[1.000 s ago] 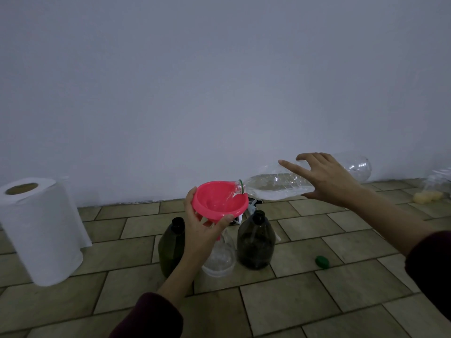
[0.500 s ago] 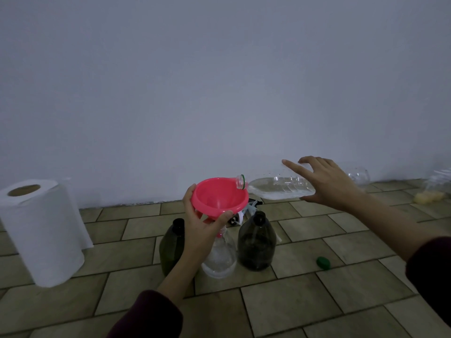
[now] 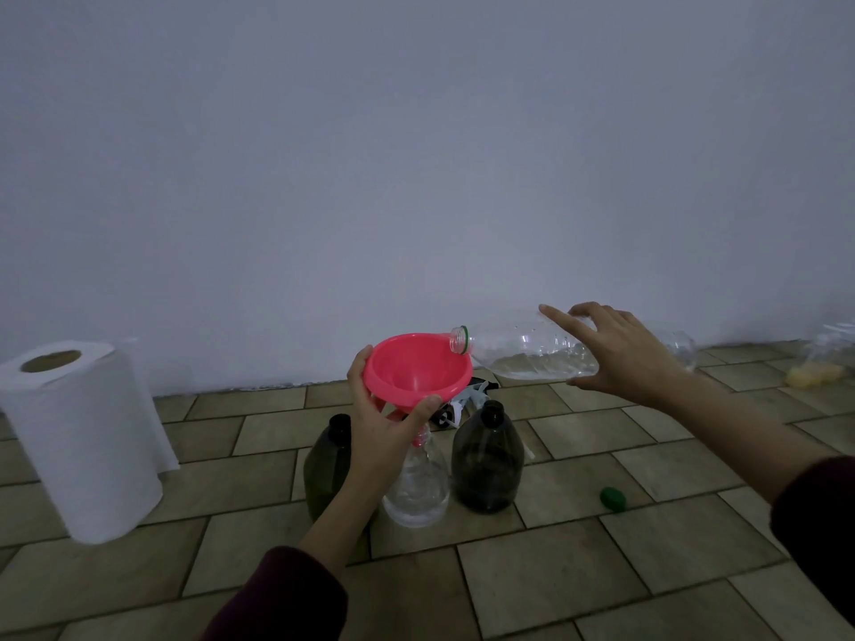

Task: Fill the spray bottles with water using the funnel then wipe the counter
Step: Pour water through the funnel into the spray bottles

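Gripping a pink funnel (image 3: pixel 416 370) with the left hand (image 3: pixel 386 425), spout seated in the clear spray bottle (image 3: pixel 416 490) just below its fingers. Clasping a water bottle (image 3: pixel 532 353) in the right hand (image 3: pixel 620 351), long axis lying near-level, mouth pointing left over the funnel rim. Risking, with further tipping, water overshooting onto the tiled desk (image 3: pixel 532 589).

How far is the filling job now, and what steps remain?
Done: the caps are off. In hand: the left hand steadies the pink funnel in the clear spray bottle, which holds a little water; the right hand holds the water bottle near level, no stream visible. Left: the two dark bottles, then wiping with the paper towel roll.
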